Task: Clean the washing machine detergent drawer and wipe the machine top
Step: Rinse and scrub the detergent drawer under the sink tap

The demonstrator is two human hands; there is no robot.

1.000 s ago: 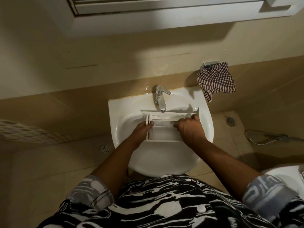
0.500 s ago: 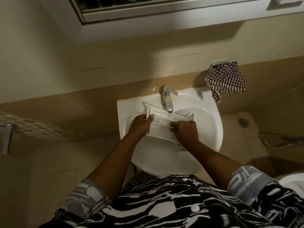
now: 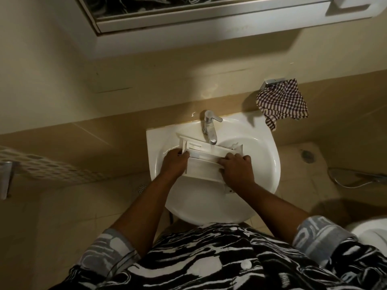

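A white plastic detergent drawer (image 3: 204, 162) lies tilted across the white sink basin (image 3: 263, 164), its far edge under the chrome tap (image 3: 210, 128). My left hand (image 3: 174, 163) grips the drawer's left end, fingers curled over its edge. My right hand (image 3: 235, 169) holds the right part, fingers curled onto the inner compartments. A thin stream of water seems to fall from the spout onto the drawer. The washing machine is out of view.
A checked cloth (image 3: 282, 102) hangs from a metal holder on the wall, right of the sink. A mirror cabinet (image 3: 188, 21) sits above. A toilet rim (image 3: 368, 231) shows at the lower right, a hose (image 3: 356, 178) at the right, and a perforated rack (image 3: 41, 166) on the left.
The drawer has tilted, its left end now higher toward the tap. My right hand slid from the drawer's far right corner inward onto its compartments. My left hand keeps its grip.
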